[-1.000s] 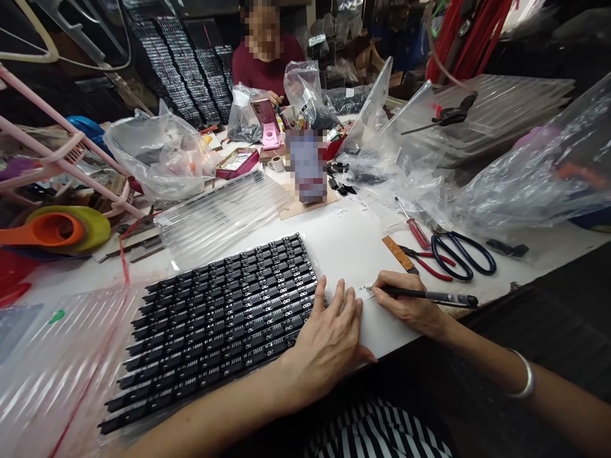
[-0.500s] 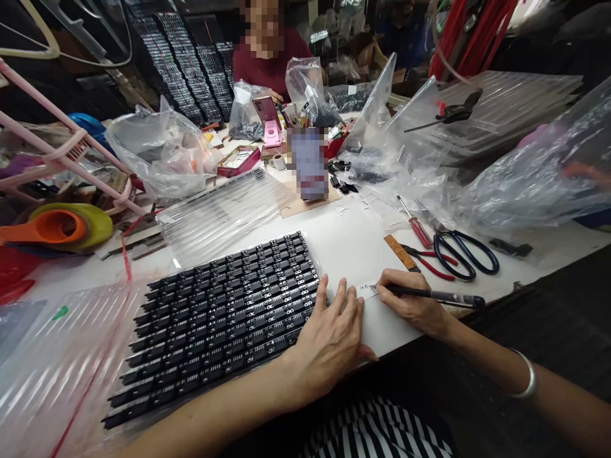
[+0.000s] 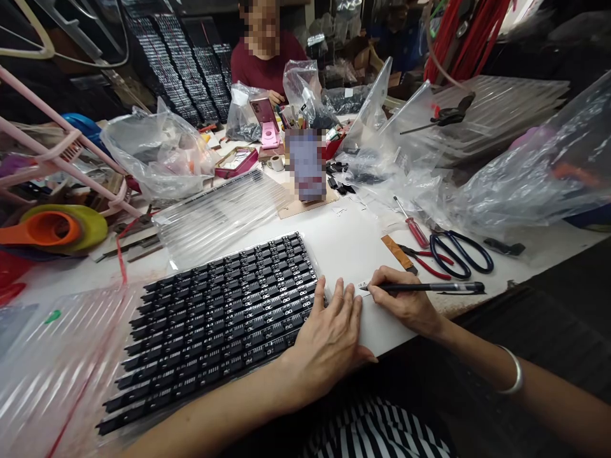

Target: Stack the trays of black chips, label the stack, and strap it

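Observation:
A black pen (image 3: 422,287) is gripped in my right hand (image 3: 405,302), its tip on a small white paper slip (image 3: 361,292) that bears a few handwritten marks. My left hand (image 3: 329,334) lies flat with fingers spread, its fingertips at the slip's left end and partly covering it. Beside that hand, on the left, lies a clear plastic tray (image 3: 314,261) filled with rows of small black parts (image 3: 214,324). An orange-brown strip (image 3: 399,253) rests just beyond my right hand.
Red-handled pliers (image 3: 429,262), a red screwdriver (image 3: 416,232) and dark-handled scissors (image 3: 461,253) lie to the right. Another clear ribbed tray (image 3: 219,213) sits behind the filled one. Plastic bags (image 3: 157,152) crowd the back. A co-worker (image 3: 267,60) sits across the table.
My right hand and the pen tip have shifted slightly left along the slip, and the pen lies a little flatter. My left hand stays in place. The whole view has shifted slightly.

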Demonstrator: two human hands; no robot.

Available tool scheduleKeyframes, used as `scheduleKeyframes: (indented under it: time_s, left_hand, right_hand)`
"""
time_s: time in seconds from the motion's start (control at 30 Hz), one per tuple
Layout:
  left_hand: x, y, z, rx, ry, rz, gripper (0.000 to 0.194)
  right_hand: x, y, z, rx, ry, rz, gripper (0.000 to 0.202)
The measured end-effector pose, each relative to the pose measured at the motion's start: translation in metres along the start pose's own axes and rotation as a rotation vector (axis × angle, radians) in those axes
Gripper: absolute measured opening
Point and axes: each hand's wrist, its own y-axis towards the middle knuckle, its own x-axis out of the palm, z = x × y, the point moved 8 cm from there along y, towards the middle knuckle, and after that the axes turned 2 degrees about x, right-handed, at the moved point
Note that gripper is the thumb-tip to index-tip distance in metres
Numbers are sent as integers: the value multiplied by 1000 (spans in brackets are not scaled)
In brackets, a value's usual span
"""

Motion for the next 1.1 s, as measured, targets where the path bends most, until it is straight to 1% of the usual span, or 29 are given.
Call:
scheduleKeyframes:
  time_s: [0.17, 0.33, 0.53, 0.87, 0.97, 1.1]
  left_hand:
    - [2, 0, 1, 18, -4, -17, 82]
    - [2, 1, 1, 10, -10, -20, 82]
    - [-1, 0, 1, 16, -5, -9, 81]
    - [0, 1, 1, 17, -2, -19, 80]
    - [0, 1, 1, 16, -2, -19, 80]
    - [-1, 0, 1, 15, -6, -25, 81]
  right_hand:
    - [7, 4, 3, 7, -31, -49, 15]
    - [12, 5, 0, -19, -49, -99, 15]
    - [14, 3, -3, -70, -67, -114, 15]
    - [16, 1, -2, -110, -104, -108, 16]
    - [15, 2, -2, -100, -99, -107, 16]
    - [13, 3, 1, -45, -85, -100, 16]
